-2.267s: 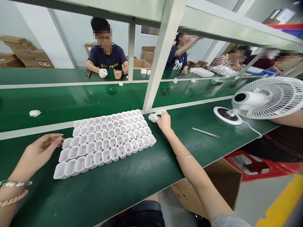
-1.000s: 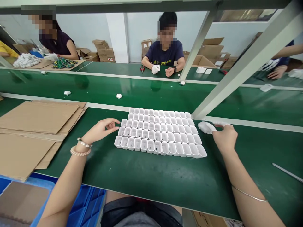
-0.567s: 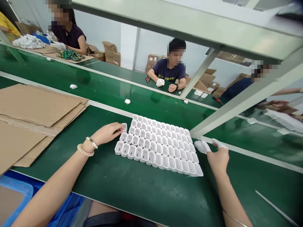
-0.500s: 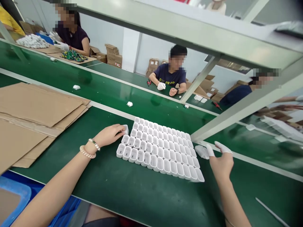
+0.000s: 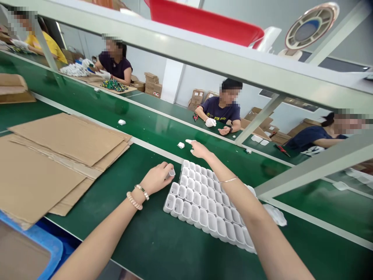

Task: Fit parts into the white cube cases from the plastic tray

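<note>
Rows of small white open cups (image 5: 204, 202) stand packed together on the green table. My left hand (image 5: 157, 177), with two beaded bracelets at the wrist, pinches a single white cup (image 5: 171, 172) just off the block's upper left corner. My right hand (image 5: 199, 148) reaches across above the block, over the green belt, with white covers on fingertips. Its thumb and forefinger are apart, and nothing shows between them. Close beside these fingertips a small white piece (image 5: 181, 145) lies on the belt. My right forearm hides part of the cups.
Flat cardboard sheets (image 5: 58, 147) lie at the left, above a blue crate (image 5: 55, 249). A metal post (image 5: 314, 159) rises at the right beside a crumpled white bag (image 5: 275, 215). Across the belt, co-workers sit; another white piece (image 5: 121, 122) lies on the belt.
My right hand has moved left and forward from the right side of the cups to the small white piece on the belt. My left hand still holds its cup. The view has shifted.
</note>
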{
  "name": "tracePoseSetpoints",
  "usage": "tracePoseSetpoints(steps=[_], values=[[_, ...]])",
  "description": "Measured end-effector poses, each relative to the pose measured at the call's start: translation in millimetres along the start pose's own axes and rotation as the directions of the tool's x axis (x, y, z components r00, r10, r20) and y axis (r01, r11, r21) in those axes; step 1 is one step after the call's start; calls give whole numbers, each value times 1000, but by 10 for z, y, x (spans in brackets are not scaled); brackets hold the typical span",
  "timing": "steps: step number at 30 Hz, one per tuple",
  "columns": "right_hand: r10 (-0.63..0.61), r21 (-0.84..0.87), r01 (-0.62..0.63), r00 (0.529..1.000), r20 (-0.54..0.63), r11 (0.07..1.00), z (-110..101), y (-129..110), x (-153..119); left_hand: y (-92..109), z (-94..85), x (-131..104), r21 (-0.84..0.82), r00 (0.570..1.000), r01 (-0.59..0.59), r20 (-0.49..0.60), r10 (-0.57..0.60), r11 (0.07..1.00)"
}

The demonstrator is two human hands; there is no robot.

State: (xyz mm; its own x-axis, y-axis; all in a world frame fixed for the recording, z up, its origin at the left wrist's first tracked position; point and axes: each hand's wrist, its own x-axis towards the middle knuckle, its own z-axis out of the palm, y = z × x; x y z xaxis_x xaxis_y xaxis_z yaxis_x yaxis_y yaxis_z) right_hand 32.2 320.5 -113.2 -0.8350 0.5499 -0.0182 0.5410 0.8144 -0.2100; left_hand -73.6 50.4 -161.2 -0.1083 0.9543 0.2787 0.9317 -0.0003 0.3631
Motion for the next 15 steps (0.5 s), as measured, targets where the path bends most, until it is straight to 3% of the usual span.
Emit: tracePoseSetpoints(steps=[3,6,11,15], values=[[-3,61,3,1000,13,998,131,-9,406,-14,0,19,-110,995,25,-97,-36,994],[5,139,-6,1000,6,990,205,53,535,-31,15,38,-226,983,-8,-182,-34,974],[40,252,-33,999,-25,967,164,148,405,-34,10,37,-366,953,-100,-303,-16,925],[35,358,-4,996,-79,934,-54,123,10,41,-57,10,-459,929,-166,-369,-18,873]])
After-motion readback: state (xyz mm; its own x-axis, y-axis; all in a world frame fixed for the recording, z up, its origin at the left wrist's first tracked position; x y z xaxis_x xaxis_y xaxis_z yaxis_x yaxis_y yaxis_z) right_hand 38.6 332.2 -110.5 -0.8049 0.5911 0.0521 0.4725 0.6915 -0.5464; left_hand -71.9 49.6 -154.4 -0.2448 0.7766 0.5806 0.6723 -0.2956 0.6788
